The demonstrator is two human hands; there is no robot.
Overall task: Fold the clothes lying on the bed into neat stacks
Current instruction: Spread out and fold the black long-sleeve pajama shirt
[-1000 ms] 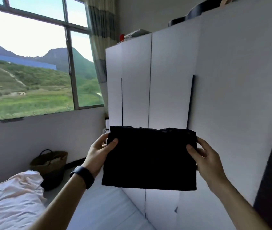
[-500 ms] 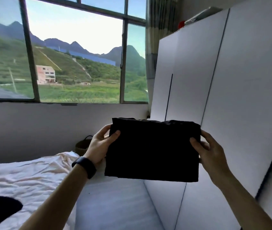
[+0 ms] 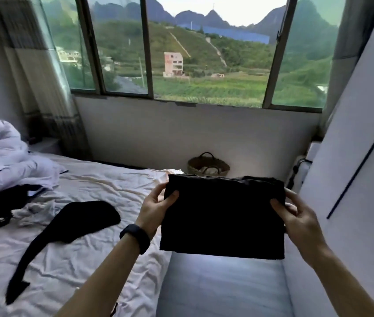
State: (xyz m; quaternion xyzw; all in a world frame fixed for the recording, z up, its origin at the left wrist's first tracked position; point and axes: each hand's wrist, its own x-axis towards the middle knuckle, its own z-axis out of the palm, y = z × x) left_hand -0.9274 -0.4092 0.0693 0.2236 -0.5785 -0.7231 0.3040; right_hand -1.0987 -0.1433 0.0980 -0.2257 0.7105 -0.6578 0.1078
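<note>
Hanging in the air just beside the bed (image 3: 90, 259), the folded garment (image 3: 222, 216) is pinched at its upper side edges by the left hand (image 3: 156, 209) and right hand (image 3: 295, 216), thumbs in front. A slackened pinch could let its layers slide open or drop it short of the bed.

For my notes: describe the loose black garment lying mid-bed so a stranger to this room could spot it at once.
Start at the bed with the wrinkled white sheet, lower left. Left of the left hand lies a black garment, a broad patch trailing a long narrow strip toward the camera. Unlike the folded black cloth held up beside it, it lies flat and untouched.
</note>
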